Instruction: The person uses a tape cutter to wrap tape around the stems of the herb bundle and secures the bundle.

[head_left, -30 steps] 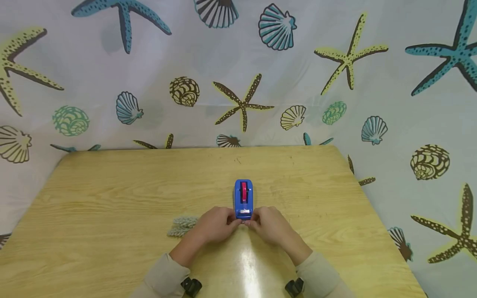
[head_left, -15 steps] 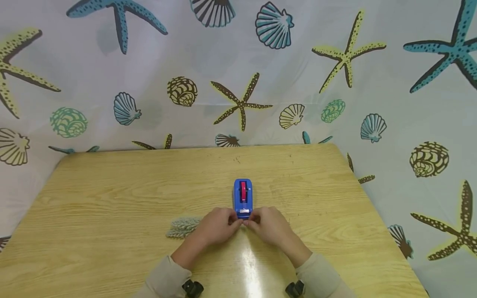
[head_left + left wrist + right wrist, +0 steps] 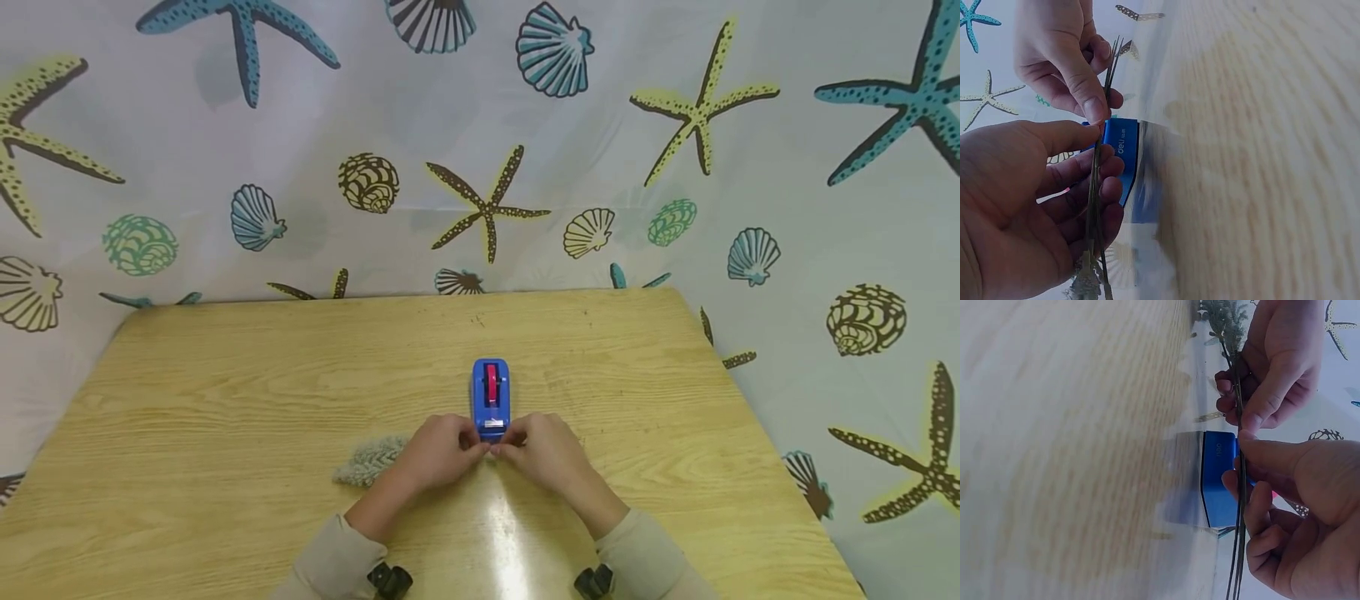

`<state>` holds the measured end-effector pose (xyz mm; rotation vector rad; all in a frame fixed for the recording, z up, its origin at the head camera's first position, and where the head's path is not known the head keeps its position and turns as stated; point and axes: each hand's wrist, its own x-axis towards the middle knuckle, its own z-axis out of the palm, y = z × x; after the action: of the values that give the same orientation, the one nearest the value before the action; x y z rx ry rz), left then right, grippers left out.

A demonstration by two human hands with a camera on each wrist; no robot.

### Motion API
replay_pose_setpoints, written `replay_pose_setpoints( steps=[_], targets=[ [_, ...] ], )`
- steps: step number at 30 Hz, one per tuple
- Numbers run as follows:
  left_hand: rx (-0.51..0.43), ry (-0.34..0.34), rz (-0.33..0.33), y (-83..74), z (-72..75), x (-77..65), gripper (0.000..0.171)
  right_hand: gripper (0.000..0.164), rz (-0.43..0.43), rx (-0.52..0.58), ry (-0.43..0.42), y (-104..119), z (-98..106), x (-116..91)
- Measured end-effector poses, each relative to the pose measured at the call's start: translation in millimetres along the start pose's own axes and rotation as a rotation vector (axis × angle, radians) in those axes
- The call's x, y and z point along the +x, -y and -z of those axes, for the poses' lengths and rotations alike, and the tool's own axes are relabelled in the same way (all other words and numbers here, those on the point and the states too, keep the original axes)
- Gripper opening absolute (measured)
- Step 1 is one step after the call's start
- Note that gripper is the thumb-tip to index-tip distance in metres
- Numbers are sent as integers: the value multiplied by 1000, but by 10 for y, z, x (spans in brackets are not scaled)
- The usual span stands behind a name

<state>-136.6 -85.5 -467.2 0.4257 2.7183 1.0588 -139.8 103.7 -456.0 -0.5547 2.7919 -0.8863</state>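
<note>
Both hands hold a small bunch of dried flower stalks, with thin brown stems and fluffy grey-green heads. My left hand pinches the stems between thumb and curled fingers, nearer the heads. Thumb to thumb with it, my right hand pinches them closer to the bare ends. In the head view the fingers hide most of the stems. Just beyond the fingertips stands a blue tape dispenser with a red reel. Whether tape lies around the stems is hidden by the thumbs.
A light wooden table lies under everything. Behind it and along its right side hangs a white cloth printed with starfish and shells. Beige sleeves and dark wrist cameras sit low in the head view.
The fluffy heads have turned slightly and now show as one broader clump. Both hands stay nearly in place at the dispenser's front, which has not moved on the table.
</note>
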Motion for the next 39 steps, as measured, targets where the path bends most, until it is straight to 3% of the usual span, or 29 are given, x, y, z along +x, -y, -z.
replay_pose_setpoints(
  steps=[4,11,16,20,23,27,32,39],
  targets=[
    [15,-4,-25,-50,-54,5,20,15,-19,-43,6,-39,19,-10],
    [99,-10,-9,-132,-96,-10,20,14,17,-109,38,-92,7,16],
    [169,-52,-34,-185,-89,-13,16,17,49,-117,73,-124,47,2],
    [254,-123,-71,-200,-31,-46,19,23,59,-115,73,-174,150,-48],
    [376,-186,-111,-171,57,-104,33,28,68,-121,19,-213,243,-97],
    [515,-200,-102,-85,174,-212,65,49,100,-187,-47,-275,344,-176],
    [526,-152,-55,45,257,-369,92,85,77,-346,-32,-356,409,-287],
    [537,-135,-8,205,331,-495,108,95,-9,-486,44,-406,493,-346]
  ],
)
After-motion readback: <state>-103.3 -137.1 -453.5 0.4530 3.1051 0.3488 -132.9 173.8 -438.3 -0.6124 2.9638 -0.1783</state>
